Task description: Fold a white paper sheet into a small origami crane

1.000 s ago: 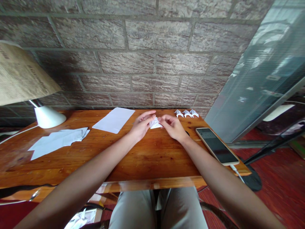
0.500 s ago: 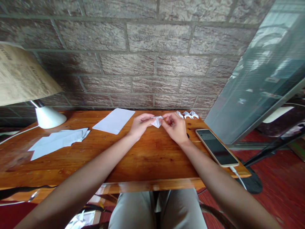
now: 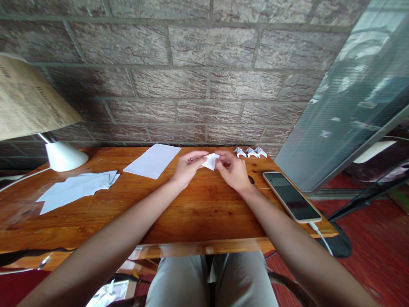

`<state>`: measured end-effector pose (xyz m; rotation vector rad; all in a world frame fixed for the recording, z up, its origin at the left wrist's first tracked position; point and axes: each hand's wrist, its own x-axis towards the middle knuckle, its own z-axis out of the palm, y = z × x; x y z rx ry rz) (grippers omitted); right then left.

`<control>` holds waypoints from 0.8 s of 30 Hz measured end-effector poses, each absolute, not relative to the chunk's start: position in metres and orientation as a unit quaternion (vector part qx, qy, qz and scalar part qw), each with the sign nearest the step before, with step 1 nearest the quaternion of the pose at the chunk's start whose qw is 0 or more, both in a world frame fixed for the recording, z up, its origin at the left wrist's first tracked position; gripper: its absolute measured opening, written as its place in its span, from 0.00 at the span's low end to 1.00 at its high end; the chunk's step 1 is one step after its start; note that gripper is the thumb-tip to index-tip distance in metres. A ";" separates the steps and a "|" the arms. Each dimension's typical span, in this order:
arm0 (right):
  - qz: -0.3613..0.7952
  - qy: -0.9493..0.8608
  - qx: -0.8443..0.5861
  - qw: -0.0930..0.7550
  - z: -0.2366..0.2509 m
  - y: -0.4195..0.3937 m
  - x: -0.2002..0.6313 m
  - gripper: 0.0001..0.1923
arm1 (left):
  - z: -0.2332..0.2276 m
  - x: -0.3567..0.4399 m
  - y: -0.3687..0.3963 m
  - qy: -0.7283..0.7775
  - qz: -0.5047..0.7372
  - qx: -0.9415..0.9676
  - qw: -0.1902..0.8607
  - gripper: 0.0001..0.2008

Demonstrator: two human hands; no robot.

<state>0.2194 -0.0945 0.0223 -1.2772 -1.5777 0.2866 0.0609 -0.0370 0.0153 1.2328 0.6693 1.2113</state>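
A small folded piece of white paper [image 3: 211, 161] is pinched between my two hands, over the far middle of the wooden table. My left hand [image 3: 188, 169] grips its left corner with thumb and fingers; a ring shows on one finger. On the right edge, my right hand [image 3: 234, 171] is closed on the same paper, its fingertips partly hidden behind it. Three folded paper shapes [image 3: 252, 152] stand in a row just beyond my right hand, near the wall. A flat sheet of white paper [image 3: 152, 160] lies to the left of my left hand.
More paper sheets [image 3: 78, 187] are spread at the left, in front of a lamp with a white base [image 3: 64, 156]. A phone [image 3: 291, 197] with a charging cable lies at the right edge. A dark round object [image 3: 251, 180] sits by my right wrist. The brick wall [image 3: 204, 85] borders the table's back.
The folded paper has turned between my fingers and now shows a flatter, plainer face. My right hand has shifted slightly left, uncovering the leftmost paper shape and the dark round object.
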 end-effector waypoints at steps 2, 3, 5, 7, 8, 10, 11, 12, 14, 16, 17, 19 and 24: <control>0.156 -0.659 -0.506 0.534 0.022 -0.094 0.220 0.14 | 0.015 0.060 -0.036 0.284 0.521 0.530 0.605 0.16; 0.182 -0.659 -0.487 0.543 0.022 -0.093 0.221 0.15 | 0.015 0.059 -0.036 0.280 0.522 0.530 0.606 0.16; 0.241 -0.656 -0.448 0.557 0.023 -0.093 0.221 0.17 | 0.016 0.058 -0.035 0.275 0.525 0.528 0.608 0.15; 0.293 -0.652 -0.425 0.556 0.025 -0.092 0.221 0.18 | 0.018 0.056 -0.035 0.277 0.525 0.528 0.607 0.14; 0.313 -0.651 -0.419 0.550 0.025 -0.092 0.222 0.18 | 0.018 0.055 -0.035 0.279 0.523 0.532 0.605 0.14; 0.344 -0.652 -0.411 0.536 0.027 -0.092 0.223 0.18 | 0.020 0.053 -0.034 0.279 0.519 0.551 0.590 0.13; 0.354 -0.654 -0.408 0.529 0.028 -0.092 0.224 0.18 | 0.020 0.053 -0.034 0.278 0.518 0.566 0.578 0.12; 0.360 -0.657 -0.405 0.524 0.028 -0.092 0.225 0.18 | 0.020 0.052 -0.034 0.274 0.518 0.583 0.563 0.12; 0.367 -0.660 -0.404 0.517 0.029 -0.092 0.228 0.18 | 0.020 0.051 -0.033 0.263 0.514 0.620 0.530 0.11; 0.374 -0.660 -0.406 0.510 0.030 -0.091 0.232 0.17 | 0.018 0.051 -0.032 0.250 0.500 0.657 0.506 0.10; 0.381 -0.658 -0.409 0.504 0.031 -0.091 0.234 0.16 | 0.017 0.051 -0.032 0.244 0.493 0.672 0.495 0.10; 0.403 -0.654 -0.414 0.489 0.034 -0.092 0.238 0.15 | 0.015 0.051 -0.031 0.234 0.484 0.696 0.475 0.10; 0.447 -0.613 -0.425 0.494 0.037 -0.093 0.240 0.14 | 0.015 0.052 -0.033 0.224 0.490 0.725 0.430 0.09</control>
